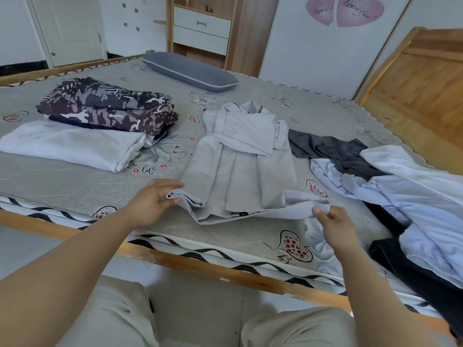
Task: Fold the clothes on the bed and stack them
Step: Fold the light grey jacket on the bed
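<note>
A light grey shirt (240,161) lies flat in the middle of the bed, sleeves folded inward, collar at the far end. My left hand (152,199) pinches its near left hem corner. My right hand (333,221) pinches the near right hem corner, lifted slightly off the mattress. To the left sit a folded white garment (72,144) and, behind it, a folded stack of brown camouflage clothes (110,106). On the right lies an unfolded heap: a dark grey garment (333,151), pale blue shirts (411,189) and a dark navy piece (413,269).
The patterned mattress (75,184) rests in a wooden frame whose near edge (200,266) runs in front of my knees. A grey pillow (188,71) lies at the far side. A wooden headboard (421,83) stands right; a wardrobe with drawers (203,28) stands behind.
</note>
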